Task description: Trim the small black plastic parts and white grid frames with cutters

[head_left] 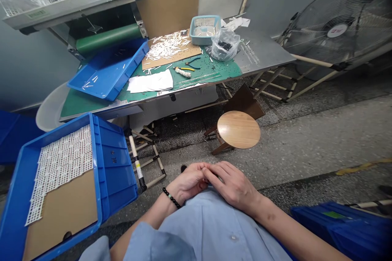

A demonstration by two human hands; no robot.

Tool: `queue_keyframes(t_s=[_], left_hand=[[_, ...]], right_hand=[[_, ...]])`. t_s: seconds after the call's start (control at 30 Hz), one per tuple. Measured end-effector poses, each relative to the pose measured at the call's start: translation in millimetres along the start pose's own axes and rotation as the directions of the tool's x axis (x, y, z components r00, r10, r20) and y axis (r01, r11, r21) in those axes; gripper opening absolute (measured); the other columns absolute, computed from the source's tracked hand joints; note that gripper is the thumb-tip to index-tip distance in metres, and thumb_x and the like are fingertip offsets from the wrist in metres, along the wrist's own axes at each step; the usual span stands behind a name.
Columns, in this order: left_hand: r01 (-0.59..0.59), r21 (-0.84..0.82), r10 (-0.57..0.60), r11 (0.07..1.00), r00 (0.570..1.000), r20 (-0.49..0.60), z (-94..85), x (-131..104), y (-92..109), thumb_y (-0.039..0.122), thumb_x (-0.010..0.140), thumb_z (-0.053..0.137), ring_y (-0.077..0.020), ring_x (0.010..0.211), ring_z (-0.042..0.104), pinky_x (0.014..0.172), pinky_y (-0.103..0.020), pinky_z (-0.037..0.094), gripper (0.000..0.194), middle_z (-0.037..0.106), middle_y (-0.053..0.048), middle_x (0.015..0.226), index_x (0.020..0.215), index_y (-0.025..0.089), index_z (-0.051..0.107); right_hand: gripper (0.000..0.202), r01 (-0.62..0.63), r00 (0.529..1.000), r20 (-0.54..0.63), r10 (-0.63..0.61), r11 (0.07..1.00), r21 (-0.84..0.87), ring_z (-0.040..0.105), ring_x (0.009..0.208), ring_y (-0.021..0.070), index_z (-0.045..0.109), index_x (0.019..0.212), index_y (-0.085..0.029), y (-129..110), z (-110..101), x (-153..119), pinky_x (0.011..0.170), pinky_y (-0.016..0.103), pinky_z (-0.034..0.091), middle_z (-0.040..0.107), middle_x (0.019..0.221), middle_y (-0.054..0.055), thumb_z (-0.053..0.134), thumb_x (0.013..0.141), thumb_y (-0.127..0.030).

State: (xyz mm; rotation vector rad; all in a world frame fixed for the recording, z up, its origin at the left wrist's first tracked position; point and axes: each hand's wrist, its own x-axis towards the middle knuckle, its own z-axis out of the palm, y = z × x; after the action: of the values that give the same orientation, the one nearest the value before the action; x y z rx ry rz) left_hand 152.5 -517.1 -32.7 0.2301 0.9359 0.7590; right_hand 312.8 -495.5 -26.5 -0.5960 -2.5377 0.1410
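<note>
Both of my hands meet in front of my blue shirt (pixel 202 228), fingertips touching. My left hand (pixel 190 181), with a black bead bracelet (pixel 171 197) on the wrist, is turned partly palm up with its fingers curled. My right hand (pixel 234 183) lies palm down, its bent fingers pressed against the left fingertips. Whatever may be between the fingers is hidden. Beyond them stands a round wooden stool (pixel 239 129). On the workbench's green mat (pixel 196 80) lie yellow-handled pliers (pixel 183 69), blue-handled pliers (pixel 192 63) and a folded white cloth (pixel 151 81).
At left, a blue crate (pixel 114 167) holds white grid pieces (pixel 65 155) on cardboard. The bench carries a tilted blue tray (pixel 107 69), many white sticks (pixel 167 47), a light-blue basket (pixel 205 40) and a plastic bag (pixel 225 45). A large fan (pixel 337 30) stands at right.
</note>
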Motion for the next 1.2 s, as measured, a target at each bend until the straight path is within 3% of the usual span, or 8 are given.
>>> queue_keyframes(t_s=[0.37, 0.73, 0.93, 1.2], left_hand=[[-0.019, 0.110, 0.021, 0.994, 1.000, -0.022, -10.4, 6, -7, 0.015, 0.055, 0.076, -0.0073, 0.057, 0.044, 0.059, -0.024, 0.031, 0.025, 0.054, 0.001, 0.064, 0.077, 0.011, 0.066], [-0.041, 0.052, 0.046, 0.998, 0.993, -0.111, -5.3, 5, -6, 0.014, 0.056, 0.076, -0.0045, 0.051, 0.036, 0.053, -0.023, 0.024, 0.026, 0.049, 0.005, 0.061, 0.076, 0.014, 0.060], [-0.005, 0.012, 0.006, 1.000, 0.999, -0.052, -3.0, 3, -2, 0.016, 0.055, 0.078, -0.0053, 0.052, 0.038, 0.054, -0.023, 0.023, 0.029, 0.045, 0.005, 0.059, 0.073, 0.014, 0.055], [-0.013, 0.041, 0.016, 0.999, 0.998, -0.057, -0.1, 1, 3, 0.014, 0.052, 0.075, -0.0044, 0.051, 0.033, 0.053, -0.023, 0.020, 0.025, 0.042, 0.006, 0.058, 0.068, 0.013, 0.055]], right_hand=[[0.028, -0.015, 1.000, 0.016, 0.015, 1.000, 0.020, 0.058, 0.086, 0.0194, 0.060, 0.114, -0.012, -1, 0, -1, 0.076, 0.034, 0.048, 0.066, 0.097, 0.012, 0.041, 0.095, -0.015], [0.028, -0.034, 0.999, -0.023, 0.033, 0.999, -0.038, 0.058, 0.080, 0.0183, 0.061, 0.112, -0.010, -4, 2, 3, 0.073, 0.034, 0.048, 0.066, 0.098, 0.013, 0.041, 0.094, -0.015], [0.027, -0.026, 0.998, -0.050, 0.024, 0.999, -0.045, 0.057, 0.078, 0.0179, 0.061, 0.111, -0.010, -5, 0, 7, 0.073, 0.033, 0.048, 0.065, 0.091, 0.011, 0.040, 0.095, -0.014], [0.028, -0.015, 1.000, -0.012, 0.014, 0.999, -0.028, 0.058, 0.083, 0.0195, 0.061, 0.113, -0.010, -2, 1, 5, 0.075, 0.035, 0.048, 0.065, 0.091, 0.011, 0.039, 0.095, -0.014]])
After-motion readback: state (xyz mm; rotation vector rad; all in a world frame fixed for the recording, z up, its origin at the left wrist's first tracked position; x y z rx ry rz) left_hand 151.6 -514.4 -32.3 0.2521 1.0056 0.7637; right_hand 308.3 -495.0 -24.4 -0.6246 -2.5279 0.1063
